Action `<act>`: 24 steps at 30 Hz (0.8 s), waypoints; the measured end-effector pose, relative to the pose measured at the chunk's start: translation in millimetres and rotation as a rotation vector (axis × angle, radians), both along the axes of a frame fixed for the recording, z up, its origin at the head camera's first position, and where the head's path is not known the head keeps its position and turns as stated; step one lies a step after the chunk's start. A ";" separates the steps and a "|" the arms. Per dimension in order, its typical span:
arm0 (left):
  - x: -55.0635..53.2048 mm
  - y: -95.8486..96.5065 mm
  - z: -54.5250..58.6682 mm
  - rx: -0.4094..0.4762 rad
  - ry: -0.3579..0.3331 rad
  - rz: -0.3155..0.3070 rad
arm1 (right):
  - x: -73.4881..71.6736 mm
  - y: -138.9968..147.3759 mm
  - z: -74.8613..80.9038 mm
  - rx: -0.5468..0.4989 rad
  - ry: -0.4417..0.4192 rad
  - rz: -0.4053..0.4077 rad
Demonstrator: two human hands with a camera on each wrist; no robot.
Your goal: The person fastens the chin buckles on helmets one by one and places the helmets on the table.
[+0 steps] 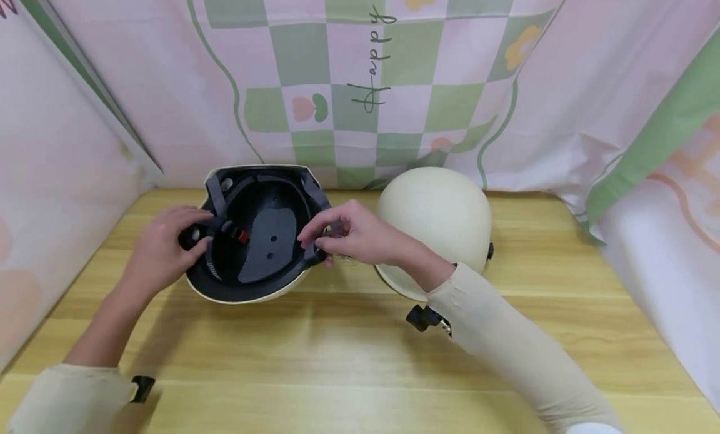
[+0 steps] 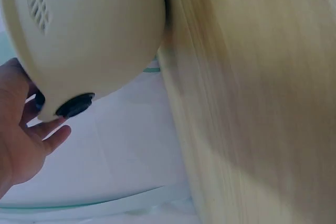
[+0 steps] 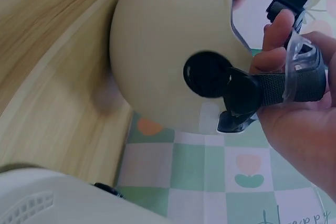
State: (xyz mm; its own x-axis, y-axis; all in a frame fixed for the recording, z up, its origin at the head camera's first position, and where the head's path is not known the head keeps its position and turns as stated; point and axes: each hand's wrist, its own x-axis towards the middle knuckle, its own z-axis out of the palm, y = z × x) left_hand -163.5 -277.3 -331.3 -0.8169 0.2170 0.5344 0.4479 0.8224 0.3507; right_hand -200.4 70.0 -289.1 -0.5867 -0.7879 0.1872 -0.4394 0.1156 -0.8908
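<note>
A cream helmet (image 1: 264, 294) lies upside down on the table in the head view, its black lining facing up. My left hand (image 1: 169, 243) grips its left rim, with the fingers by a black strap and a red buckle piece (image 1: 243, 236). In the left wrist view, this hand (image 2: 23, 135) is beside a round black cap (image 2: 75, 105) on the shell. On the helmet's right side, my right hand (image 1: 357, 234) holds a black chin strap (image 3: 286, 86). A clear plastic piece (image 3: 294, 69) sits around that strap, and a black buckle (image 3: 291, 1) shows above the fingers.
A second cream helmet (image 1: 435, 224) rests dome up on the wooden table (image 1: 315, 371), right of the first and close to my right forearm. A patterned curtain (image 1: 349, 77) hangs behind the table, with white cloth at both sides.
</note>
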 end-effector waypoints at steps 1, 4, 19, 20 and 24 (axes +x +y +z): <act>-1.3 1.0 -0.8 -0.020 0.017 -0.007 | 0.1 -0.8 0.9 0.003 -0.020 -0.012; -4.4 4.1 -3.6 -0.043 0.077 -0.039 | 0.5 -2.1 3.5 0.020 -0.059 -0.046; -12.4 7.2 -0.5 -0.282 0.053 -0.040 | -6.7 -8.7 -0.5 -0.045 -0.086 -0.034; -12.6 6.9 -0.6 -0.292 0.041 -0.034 | -6.8 -9.2 -1.1 -0.054 -0.091 -0.032; -13.3 6.9 -3.0 -0.334 0.049 -0.027 | -6.9 -12.2 -3.3 -0.076 -0.082 -0.019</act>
